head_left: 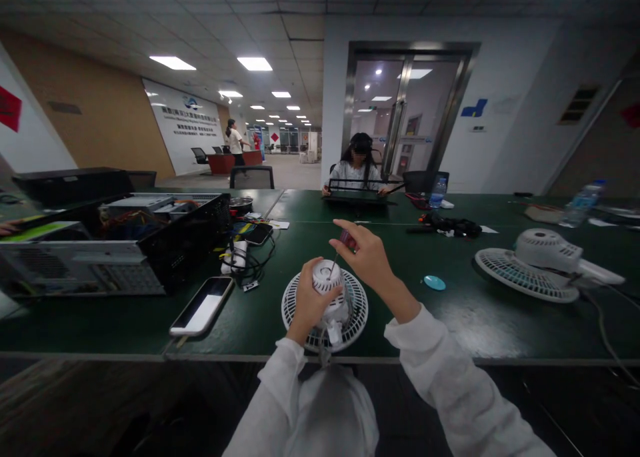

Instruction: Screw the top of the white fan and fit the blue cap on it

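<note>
A white electric fan head [327,280] lies face down on the green table, its round grille [361,310] flat underneath and the motor housing pointing up. My left hand [311,297] is wrapped around the side of the motor housing. In my right hand [367,254] is a screwdriver [346,238] with a dark red handle, gripped near its top. Its thin shaft slants down to the top of the housing by the round centre. Whether the tip sits in a screw cannot be made out.
Left stand a phone [203,307], tangled cables [257,264] and an opened computer case [150,250]. To the right are a light-blue disc [435,283], another white fan head [543,260] and water bottles [439,192]. Across the table a person [357,164] holds a black panel [357,197].
</note>
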`<state>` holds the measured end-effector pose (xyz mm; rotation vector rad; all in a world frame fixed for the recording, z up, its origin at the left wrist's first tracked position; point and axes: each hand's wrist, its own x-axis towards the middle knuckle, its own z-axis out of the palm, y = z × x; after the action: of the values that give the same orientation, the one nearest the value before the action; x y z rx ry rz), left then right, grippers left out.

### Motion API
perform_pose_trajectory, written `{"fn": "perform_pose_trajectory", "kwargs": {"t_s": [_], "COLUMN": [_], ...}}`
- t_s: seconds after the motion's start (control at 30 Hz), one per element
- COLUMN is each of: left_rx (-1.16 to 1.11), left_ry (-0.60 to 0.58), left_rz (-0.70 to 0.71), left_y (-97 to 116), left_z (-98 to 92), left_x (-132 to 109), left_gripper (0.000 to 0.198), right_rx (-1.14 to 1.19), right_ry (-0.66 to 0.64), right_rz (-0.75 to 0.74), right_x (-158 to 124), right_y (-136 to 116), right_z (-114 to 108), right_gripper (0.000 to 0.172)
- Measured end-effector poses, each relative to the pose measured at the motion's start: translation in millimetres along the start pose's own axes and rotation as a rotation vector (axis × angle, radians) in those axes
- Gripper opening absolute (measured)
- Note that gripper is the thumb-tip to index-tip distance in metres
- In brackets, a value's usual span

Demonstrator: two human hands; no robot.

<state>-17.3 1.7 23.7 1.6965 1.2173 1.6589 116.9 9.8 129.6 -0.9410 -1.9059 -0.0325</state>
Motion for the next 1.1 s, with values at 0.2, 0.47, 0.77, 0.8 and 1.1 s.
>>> {"fn": "perform_pose_trajectory", "kwargs": {"t_s": [0.2, 0.47, 0.77, 0.8, 1.1], "left_rx": [0.001, 0.008, 0.013, 0.013, 0.008], "left_ry": [0.000, 0.000, 0.001, 0.001, 0.003], "left_rz": [0.012, 0.026, 0.019, 0.016, 0.050], "left_y": [-1, -7, -6, -6, -9], "left_z": [-0.2, 0.8, 1.0, 1.1, 0.5], "left_x": [0, 0, 1, 1, 2], "left_gripper": [0.056, 0.057, 0.057, 0.057, 0.055], "right_rx": [0.077, 0.003, 0.020, 0.090, 0.169], "right_ry": [-0.117, -0.129, -0.063, -0.072, -0.056], "right_rz": [0.039, 0.071, 0.076, 0.085, 0.068], "right_x": [-1, 3, -1, -2, -6], "right_y": [2, -2, -2, -2, -6], "right_z": [-3, -5, 0, 2, 6], "right_gripper": [0.045, 0.035, 0.043, 0.046, 0.047]}}
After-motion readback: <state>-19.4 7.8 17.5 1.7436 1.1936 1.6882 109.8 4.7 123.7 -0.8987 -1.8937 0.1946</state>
